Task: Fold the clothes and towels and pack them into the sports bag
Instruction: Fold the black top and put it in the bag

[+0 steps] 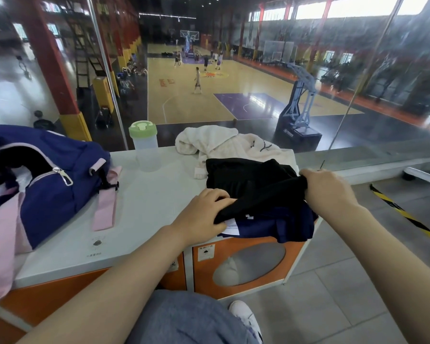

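Behind glass above a basketball court, the white counter carries a black garment stretched crosswise at centre-right, left hand and right hand gripping its ends, the open sports bag lying far left, nearer the left hand.

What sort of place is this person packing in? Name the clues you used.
Most likely an indoor sports hall, seen from a raised viewing area behind glass. Below lies a basketball court with players on it and a hoop stand; a sports bag sits on the counter.
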`<action>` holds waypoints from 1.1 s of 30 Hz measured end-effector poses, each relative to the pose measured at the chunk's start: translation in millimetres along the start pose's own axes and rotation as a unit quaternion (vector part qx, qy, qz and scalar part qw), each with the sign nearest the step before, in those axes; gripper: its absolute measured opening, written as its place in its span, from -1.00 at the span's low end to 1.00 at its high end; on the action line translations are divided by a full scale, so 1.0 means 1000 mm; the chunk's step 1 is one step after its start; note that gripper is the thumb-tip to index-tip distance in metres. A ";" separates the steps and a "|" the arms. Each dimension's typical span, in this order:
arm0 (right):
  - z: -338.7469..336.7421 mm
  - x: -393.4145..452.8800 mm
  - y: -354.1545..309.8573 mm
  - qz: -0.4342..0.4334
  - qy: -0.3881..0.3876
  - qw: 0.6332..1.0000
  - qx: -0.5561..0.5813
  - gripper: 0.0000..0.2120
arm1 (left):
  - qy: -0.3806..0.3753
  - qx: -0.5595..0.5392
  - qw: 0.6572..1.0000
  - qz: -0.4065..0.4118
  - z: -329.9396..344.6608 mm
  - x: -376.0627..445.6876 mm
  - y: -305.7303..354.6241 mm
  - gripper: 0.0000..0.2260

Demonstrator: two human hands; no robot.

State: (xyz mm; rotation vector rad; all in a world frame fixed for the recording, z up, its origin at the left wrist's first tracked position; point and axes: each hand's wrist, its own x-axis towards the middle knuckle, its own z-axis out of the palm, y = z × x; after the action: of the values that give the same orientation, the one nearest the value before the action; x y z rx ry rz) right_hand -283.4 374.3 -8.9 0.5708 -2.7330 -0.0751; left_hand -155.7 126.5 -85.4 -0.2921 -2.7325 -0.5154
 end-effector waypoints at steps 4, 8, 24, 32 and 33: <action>-0.007 0.002 -0.010 -0.040 0.022 0.979 0.200 -0.64 | -0.013 -0.097 0.993 -0.060 0.001 -0.003 0.002 -0.50; -0.027 0.000 -0.045 -0.059 0.114 0.933 0.337 -0.80 | -0.006 -0.192 0.974 -0.119 -0.002 -0.005 0.002 -0.58; 0.005 -0.027 -0.093 -0.078 -0.033 0.803 0.590 -0.76 | 0.001 -0.179 0.927 -0.329 -0.022 0.002 -0.002 -0.74; 0.035 0.012 -0.092 -0.030 -0.091 0.917 0.386 -0.43 | -0.086 -0.275 0.888 -0.359 -0.035 0.006 0.007 -0.62; 0.034 0.011 -0.095 -0.060 -0.096 0.912 0.395 -0.45 | -0.076 -0.316 0.875 -0.359 -0.034 0.006 0.006 -0.70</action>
State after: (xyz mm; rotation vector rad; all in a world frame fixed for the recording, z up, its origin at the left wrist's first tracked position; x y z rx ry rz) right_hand -268.1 282.1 -48.8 0.9732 -2.8351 1.0358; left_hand -149.8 119.4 -51.4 0.5971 -2.6578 -1.6474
